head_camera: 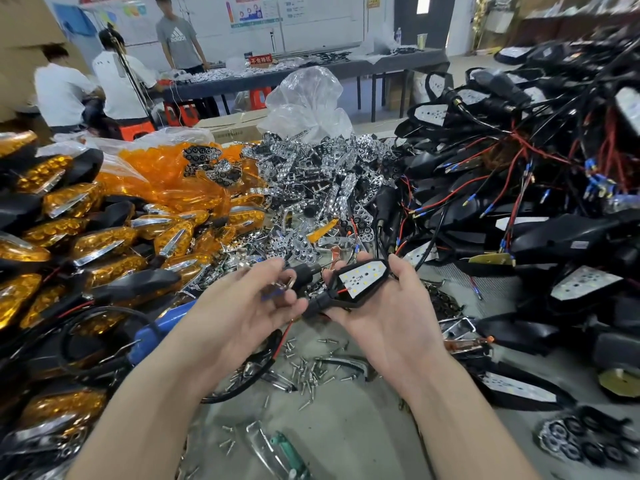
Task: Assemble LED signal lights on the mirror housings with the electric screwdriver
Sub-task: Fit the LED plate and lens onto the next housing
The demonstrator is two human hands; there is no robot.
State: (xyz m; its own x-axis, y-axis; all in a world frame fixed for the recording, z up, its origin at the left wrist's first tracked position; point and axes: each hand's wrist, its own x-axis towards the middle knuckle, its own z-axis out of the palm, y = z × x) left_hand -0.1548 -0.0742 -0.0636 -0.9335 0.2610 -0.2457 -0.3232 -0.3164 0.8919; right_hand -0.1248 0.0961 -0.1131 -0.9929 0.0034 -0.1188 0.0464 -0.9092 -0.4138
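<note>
Black housing [360, 282] clamped in right hand [388, 306] fingers, left hand [249, 299] grip unclear, amber lamps [86, 216] crowding left edge.

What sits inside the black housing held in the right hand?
A white LED board with yellow LEDs fills the black housing; a red wire shows at its stem end. Anything beneath the board is covered.
</note>
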